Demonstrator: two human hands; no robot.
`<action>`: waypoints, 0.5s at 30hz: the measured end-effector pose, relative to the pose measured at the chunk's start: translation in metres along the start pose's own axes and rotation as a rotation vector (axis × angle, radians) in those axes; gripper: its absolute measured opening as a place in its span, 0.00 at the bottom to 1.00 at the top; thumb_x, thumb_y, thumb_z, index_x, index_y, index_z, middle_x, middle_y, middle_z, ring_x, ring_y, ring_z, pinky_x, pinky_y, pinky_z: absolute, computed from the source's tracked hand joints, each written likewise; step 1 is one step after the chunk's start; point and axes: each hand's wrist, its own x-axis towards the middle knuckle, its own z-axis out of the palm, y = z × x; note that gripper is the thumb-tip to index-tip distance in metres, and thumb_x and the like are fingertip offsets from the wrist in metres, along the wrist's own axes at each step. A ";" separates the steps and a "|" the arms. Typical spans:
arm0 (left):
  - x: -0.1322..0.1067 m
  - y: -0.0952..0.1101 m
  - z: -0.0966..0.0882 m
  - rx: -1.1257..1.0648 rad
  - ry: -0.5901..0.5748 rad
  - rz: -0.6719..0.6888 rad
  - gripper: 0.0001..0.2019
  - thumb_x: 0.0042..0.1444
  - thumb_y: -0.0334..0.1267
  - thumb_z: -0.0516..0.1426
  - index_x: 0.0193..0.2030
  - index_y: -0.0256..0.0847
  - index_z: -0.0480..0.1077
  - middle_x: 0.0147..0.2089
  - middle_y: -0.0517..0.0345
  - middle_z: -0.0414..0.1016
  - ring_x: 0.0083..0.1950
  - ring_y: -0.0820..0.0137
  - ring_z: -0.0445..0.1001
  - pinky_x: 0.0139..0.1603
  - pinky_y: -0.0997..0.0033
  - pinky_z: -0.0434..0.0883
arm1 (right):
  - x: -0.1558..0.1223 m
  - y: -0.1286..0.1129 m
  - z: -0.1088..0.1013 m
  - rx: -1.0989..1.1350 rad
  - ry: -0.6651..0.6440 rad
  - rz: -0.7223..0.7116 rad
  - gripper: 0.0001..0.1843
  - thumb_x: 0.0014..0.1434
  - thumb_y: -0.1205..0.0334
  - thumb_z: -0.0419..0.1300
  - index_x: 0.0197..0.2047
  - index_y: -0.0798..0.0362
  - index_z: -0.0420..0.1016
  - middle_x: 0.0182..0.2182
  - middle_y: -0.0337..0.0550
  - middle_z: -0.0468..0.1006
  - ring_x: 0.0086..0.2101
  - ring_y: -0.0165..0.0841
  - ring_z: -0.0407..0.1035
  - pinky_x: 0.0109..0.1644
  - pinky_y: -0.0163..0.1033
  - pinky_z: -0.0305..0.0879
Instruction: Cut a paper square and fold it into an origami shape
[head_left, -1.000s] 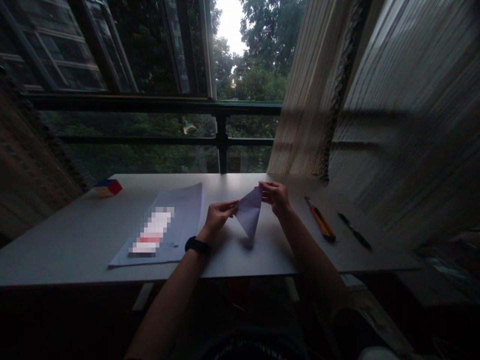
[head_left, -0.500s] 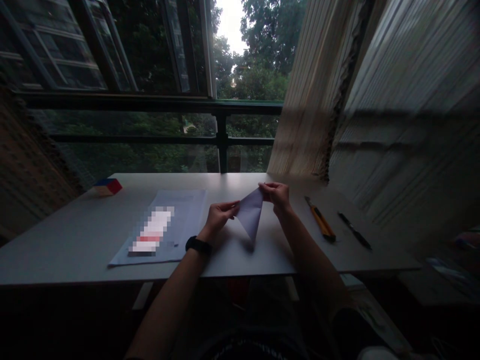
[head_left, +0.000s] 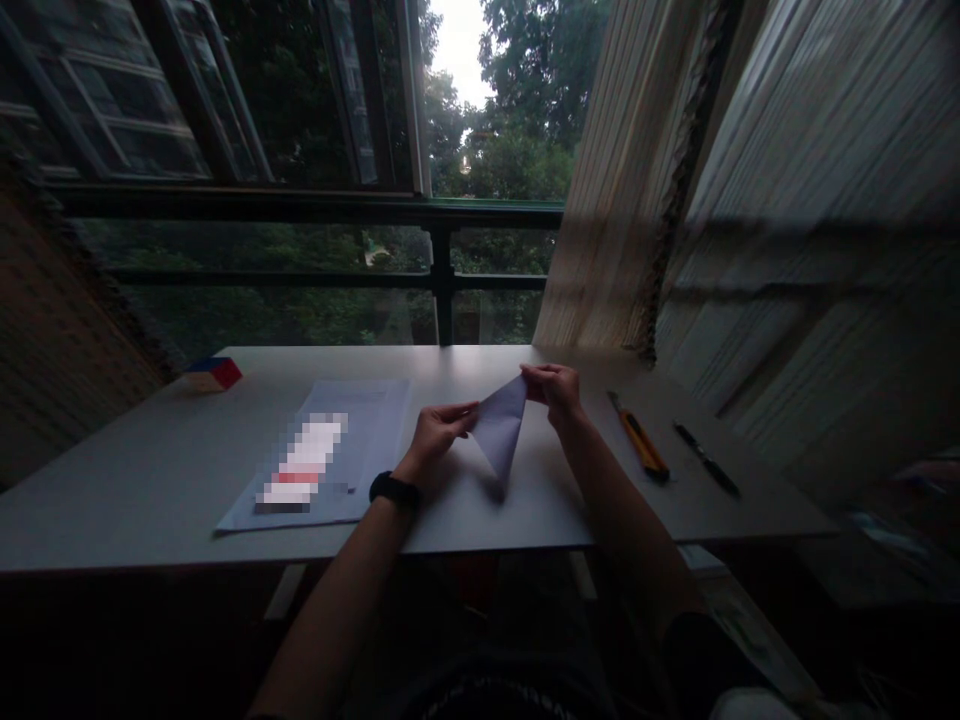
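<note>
Pale paper triangle (head_left: 499, 430), tip down just above the tabletop (head_left: 150, 480), was pinched at its upper corners by the left hand (head_left: 435, 432) and right hand (head_left: 553, 390), seemingly keeping it taut, with an orange cutter (head_left: 639, 445) nearby.

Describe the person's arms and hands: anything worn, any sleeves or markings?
Both forearms are bare; the left hand and the right hand wear no gloves. A black band, likely a watch, circles the left wrist. A dark sleeve edge seems to show near the right elbow. Rings or markings cannot be made out.
</note>
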 end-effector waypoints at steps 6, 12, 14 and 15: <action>0.000 0.000 -0.001 0.002 0.003 -0.004 0.20 0.35 0.41 0.65 0.38 0.34 0.76 0.30 0.50 0.77 0.26 0.73 0.68 0.24 0.75 0.66 | 0.002 0.001 -0.004 0.007 -0.048 0.077 0.08 0.38 0.66 0.66 0.22 0.58 0.70 0.16 0.39 0.74 0.18 0.30 0.69 0.22 0.35 0.70; 0.000 -0.002 0.000 0.015 -0.007 -0.005 0.20 0.35 0.41 0.65 0.38 0.35 0.76 0.31 0.49 0.78 0.25 0.73 0.68 0.24 0.74 0.66 | 0.004 0.001 -0.004 0.004 -0.024 0.114 0.08 0.40 0.68 0.64 0.20 0.58 0.68 0.14 0.38 0.72 0.16 0.29 0.68 0.21 0.34 0.68; 0.001 -0.002 0.001 0.013 -0.006 -0.001 0.20 0.35 0.40 0.65 0.38 0.35 0.76 0.31 0.49 0.78 0.25 0.73 0.68 0.23 0.75 0.66 | 0.003 0.000 -0.003 -0.006 0.004 0.114 0.08 0.41 0.67 0.65 0.20 0.57 0.67 0.14 0.38 0.71 0.16 0.29 0.68 0.21 0.34 0.68; 0.001 -0.002 0.001 0.015 -0.003 0.001 0.20 0.35 0.40 0.65 0.38 0.35 0.76 0.31 0.49 0.78 0.25 0.73 0.68 0.23 0.75 0.66 | 0.002 0.000 -0.002 -0.011 0.013 0.113 0.08 0.41 0.67 0.65 0.20 0.58 0.67 0.14 0.38 0.71 0.16 0.29 0.68 0.21 0.34 0.69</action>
